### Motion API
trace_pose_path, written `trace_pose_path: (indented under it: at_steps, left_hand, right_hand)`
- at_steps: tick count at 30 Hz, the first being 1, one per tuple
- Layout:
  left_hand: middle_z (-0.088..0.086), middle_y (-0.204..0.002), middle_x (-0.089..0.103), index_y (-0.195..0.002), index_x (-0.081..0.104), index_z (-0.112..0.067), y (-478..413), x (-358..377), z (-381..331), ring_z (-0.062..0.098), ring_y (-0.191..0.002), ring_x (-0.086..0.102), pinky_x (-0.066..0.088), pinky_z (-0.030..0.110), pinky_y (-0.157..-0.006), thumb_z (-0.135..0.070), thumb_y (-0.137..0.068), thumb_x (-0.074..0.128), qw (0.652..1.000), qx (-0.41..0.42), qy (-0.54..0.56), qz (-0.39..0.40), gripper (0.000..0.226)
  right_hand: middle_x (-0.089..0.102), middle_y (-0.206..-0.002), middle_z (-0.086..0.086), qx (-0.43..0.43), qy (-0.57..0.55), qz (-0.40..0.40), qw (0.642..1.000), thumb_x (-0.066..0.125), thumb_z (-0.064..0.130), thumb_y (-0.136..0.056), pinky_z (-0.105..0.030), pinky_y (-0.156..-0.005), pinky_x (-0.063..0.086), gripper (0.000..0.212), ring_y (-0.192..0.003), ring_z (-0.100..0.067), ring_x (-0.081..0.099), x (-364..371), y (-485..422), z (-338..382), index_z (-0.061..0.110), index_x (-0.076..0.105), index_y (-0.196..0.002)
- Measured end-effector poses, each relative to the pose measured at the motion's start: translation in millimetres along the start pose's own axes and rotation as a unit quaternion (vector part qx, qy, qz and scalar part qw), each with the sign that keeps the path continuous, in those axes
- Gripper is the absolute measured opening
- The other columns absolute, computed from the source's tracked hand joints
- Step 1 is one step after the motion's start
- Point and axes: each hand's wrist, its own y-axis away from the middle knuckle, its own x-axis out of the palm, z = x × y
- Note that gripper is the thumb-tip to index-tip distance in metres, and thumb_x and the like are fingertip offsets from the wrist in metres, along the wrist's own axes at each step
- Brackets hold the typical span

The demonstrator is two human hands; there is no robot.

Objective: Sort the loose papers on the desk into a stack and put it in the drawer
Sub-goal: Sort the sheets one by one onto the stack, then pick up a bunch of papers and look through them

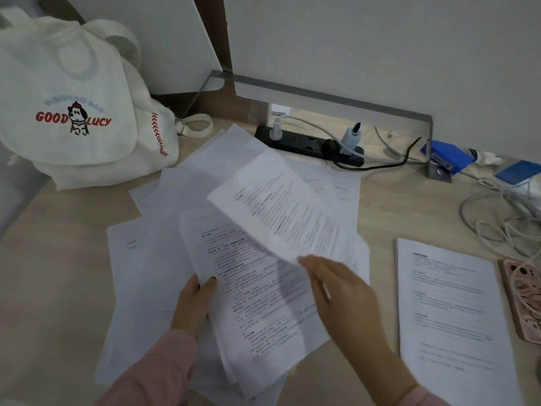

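Two hands, two jobs here. Your left hand (194,300) pinches the near edge of a printed bundle (257,303), thumb on top and fingers under, so that bundle acts as the growing stack you're collecting into. Your right hand (336,285) is closed on the lower corner of a single sheet (281,206), lifted off the surface (58,244) and tilted; it's blurred, so I'd guess it's mid-swing, either onto the bundle or across to the right.

Most of the loose papers (152,259) lie fanned out under and behind your hands, overlapping at odd angles, so sorting looks like it's in its early part. Off to the right, well apart from the mess, sits a squared-up pile (448,303), probably your "done" stack, kept clear so nothing mixes back in.

Watch the phone (524,300) just beside that pile and the cables (497,227) behind it. The tote bag (76,106) and power strip (307,143) crowd the back edge. No drawer is in view yet.
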Motion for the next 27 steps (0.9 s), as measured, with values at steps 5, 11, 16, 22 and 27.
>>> trace_pose_path:
  at_steps: [5,11,16,22,27]
  left_hand:
    - [0.007,-0.109,0.066,-0.113,0.060,-0.021,4.2,-4.2,4.0,0.025,-0.100,0.062,0.051,0.036,-0.085,-0.024,-0.090,0.056,1.000,-0.007,-0.006,0.005,0.024]
    - [-0.004,-0.093,0.064,-0.110,0.057,-0.021,10.0,-3.0,6.6,0.013,-0.083,0.060,0.048,0.021,-0.062,-0.015,-0.093,0.050,1.000,-0.004,0.026,0.006,0.020]
    - [-0.005,-0.097,0.066,-0.111,0.056,-0.026,14.4,1.0,6.7,0.013,-0.088,0.062,0.050,0.023,-0.066,-0.023,-0.090,0.055,0.999,-0.006,0.048,0.025,0.021]
    - [-0.006,-0.105,0.064,-0.115,0.054,-0.024,16.5,12.6,7.3,0.012,-0.095,0.060,0.049,0.029,-0.082,-0.017,-0.089,0.058,0.999,0.022,0.015,0.035,0.027]
    - [-0.012,-0.102,0.060,-0.112,0.049,-0.029,17.0,14.4,7.2,0.012,-0.096,0.058,0.048,0.036,-0.093,-0.005,-0.090,0.049,0.997,0.048,-0.038,0.041,0.033]
  right_hand:
    - [0.072,-0.070,0.009,-0.026,0.004,0.074,0.997,0.065,0.016,-0.068,-0.013,-0.045,0.047,0.016,-0.056,-0.008,0.066,58.8,25.7,3.9,0.021,0.074,-0.079]
    - [0.067,-0.061,0.017,-0.001,0.032,0.095,0.995,0.065,0.024,-0.062,-0.015,-0.031,0.038,0.012,-0.049,-0.002,0.061,77.0,37.8,3.2,0.029,0.072,-0.070]
    - [0.061,-0.047,0.011,0.027,0.059,0.090,0.994,0.057,0.029,-0.069,-0.013,-0.026,0.024,0.013,-0.038,0.000,0.054,75.1,33.8,8.1,0.030,0.067,-0.061]
    - [0.060,-0.055,0.011,0.074,0.006,0.141,0.987,0.038,0.037,-0.081,-0.014,-0.033,0.033,0.029,-0.044,-0.001,0.054,79.0,37.5,24.5,0.028,0.060,-0.065]
    - [0.066,-0.097,0.011,0.109,-0.114,0.206,0.966,0.040,0.035,-0.095,-0.020,-0.072,0.047,0.025,-0.088,-0.007,0.060,76.1,38.1,20.8,0.027,0.063,-0.099]
